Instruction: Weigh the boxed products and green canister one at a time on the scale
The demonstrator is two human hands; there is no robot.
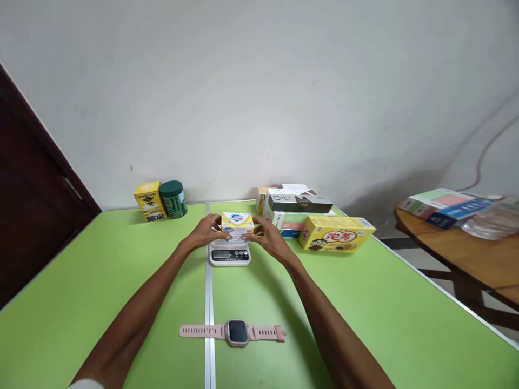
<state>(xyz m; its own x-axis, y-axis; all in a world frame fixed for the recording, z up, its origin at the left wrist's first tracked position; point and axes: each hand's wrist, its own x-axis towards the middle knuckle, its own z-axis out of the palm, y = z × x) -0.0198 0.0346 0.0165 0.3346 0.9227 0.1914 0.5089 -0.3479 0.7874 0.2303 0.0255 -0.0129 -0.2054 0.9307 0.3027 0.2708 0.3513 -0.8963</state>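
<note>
A small yellow and white box (237, 222) rests on top of a white kitchen scale (229, 254) in the middle of the green table (101, 292). My left hand (207, 231) grips the box's left end and my right hand (269, 237) grips its right end, fingers curled around it. The scale's dark display and buttons face me below the box. A pink smartwatch (236, 331) lies flat with its strap spread out, nearer to me on the table's centre seam.
A yellow carton (150, 201) and a green can (173, 199) stand at the back left. A stack of boxes (298, 208) and a yellow snack box (336, 234) lie at the back right. A wooden table (466, 254) with packages is at right, a dark door (32, 200) at left.
</note>
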